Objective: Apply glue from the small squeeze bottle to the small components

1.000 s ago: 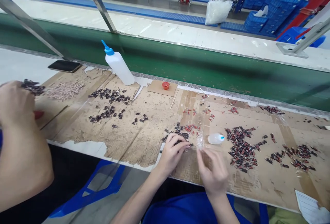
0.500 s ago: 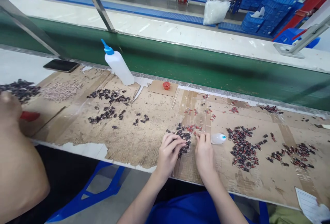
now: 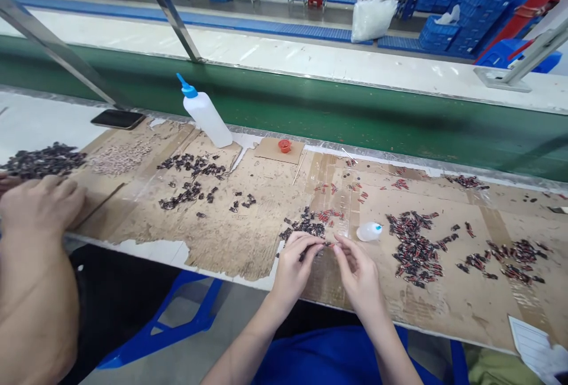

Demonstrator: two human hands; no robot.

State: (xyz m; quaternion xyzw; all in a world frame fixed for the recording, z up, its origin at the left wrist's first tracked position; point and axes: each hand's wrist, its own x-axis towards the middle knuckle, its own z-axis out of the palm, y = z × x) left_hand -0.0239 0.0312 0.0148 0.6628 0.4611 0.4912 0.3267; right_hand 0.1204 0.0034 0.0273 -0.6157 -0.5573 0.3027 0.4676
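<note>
My left hand (image 3: 295,264) and my right hand (image 3: 357,272) meet fingertip to fingertip over the cardboard-covered bench (image 3: 248,237), near its front edge. Both pinch a small dark part (image 3: 328,245) between them. Just beyond the fingers lies a heap of small black and red parts (image 3: 313,224). A small clear bottle with a blue tip (image 3: 369,231) lies on its side right of my right hand. A bigger pile of the same parts (image 3: 415,249) lies further right.
A white squeeze bottle with a blue nozzle (image 3: 206,114) leans at the back left, a red cap (image 3: 284,146) on a cardboard scrap beside it. A co-worker's hand (image 3: 42,204) rests at the left by another dark pile (image 3: 44,160). A green conveyor belt (image 3: 355,116) runs behind the bench.
My right hand pulled back from the heap and joined my left hand near the front edge. The co-worker's hand rose onto the bench at the left.
</note>
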